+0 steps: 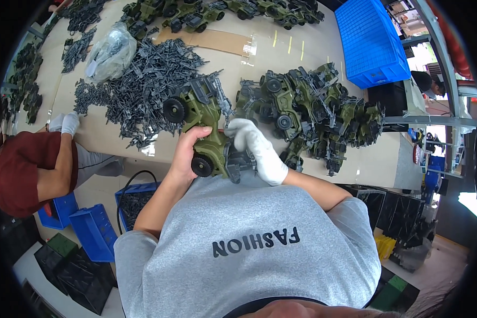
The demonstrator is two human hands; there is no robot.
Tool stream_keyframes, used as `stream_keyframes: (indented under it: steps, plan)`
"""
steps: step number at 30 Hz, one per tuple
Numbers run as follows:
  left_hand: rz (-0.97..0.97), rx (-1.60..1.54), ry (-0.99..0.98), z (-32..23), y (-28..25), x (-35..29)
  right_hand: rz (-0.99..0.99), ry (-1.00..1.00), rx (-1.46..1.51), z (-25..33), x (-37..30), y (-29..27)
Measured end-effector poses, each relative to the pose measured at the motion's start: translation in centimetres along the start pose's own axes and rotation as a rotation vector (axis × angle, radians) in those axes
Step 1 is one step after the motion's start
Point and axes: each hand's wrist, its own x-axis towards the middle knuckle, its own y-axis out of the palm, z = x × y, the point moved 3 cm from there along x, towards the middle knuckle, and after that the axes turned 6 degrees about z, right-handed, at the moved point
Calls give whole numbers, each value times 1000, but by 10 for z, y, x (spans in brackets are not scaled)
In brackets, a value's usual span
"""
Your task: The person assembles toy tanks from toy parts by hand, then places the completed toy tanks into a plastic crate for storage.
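While the bare left hand [187, 150] grips the olive-green toy military jeep [215, 144] by its side, the white-gloved right hand [257, 152] rests against the opposite side with fingers curled; whether they pinch a part, I cannot tell. The jeep is tilted up on end before the chest, above the near edge of the table [312, 45], black wheels facing left, grey fittings along its right.

The step looks like fitting or checking a grey piece; the next move would call for a firm left grip and careful right fingertips.

Just beyond lies a heap of loose grey plastic parts [156, 79] with a clear plastic bag [114, 53] beside it; more jeeps [302, 106] are piled to the right, near a blue crate [368, 40]. At left, a co-worker in a dark red shirt [29, 164] sits by the table.

Dark capitals cross the wearer's grey T-shirt [259, 275], upside down here. A white label on the cardboard strip [212, 41] is too small to read. No brand is discernible.
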Motion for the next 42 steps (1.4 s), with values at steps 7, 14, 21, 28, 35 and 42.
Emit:
stream_keyframes:
  steps: [7, 14, 21, 28, 35, 42]
  plan:
    - [-46, 116, 95, -4, 31, -23, -63, 499, 377, 2, 3, 0]
    - [-42, 200, 105, -1, 24, -14, -223, 342, 203, -2, -6, -3]
    - [64, 144, -227, 16, 57, 102, -3, 283, -53, 36, 2, -81]
    - [660, 601, -85, 20, 111, 121, -689, 452, -646, 114, -62, -260]
    - [48, 327, -29, -44, -62, 97, -385, 675, -1790, 97, 102, -293]
    - [-338, 14, 302, -94, -119, 77, 87, 309, -1335, -79, 438, -138]
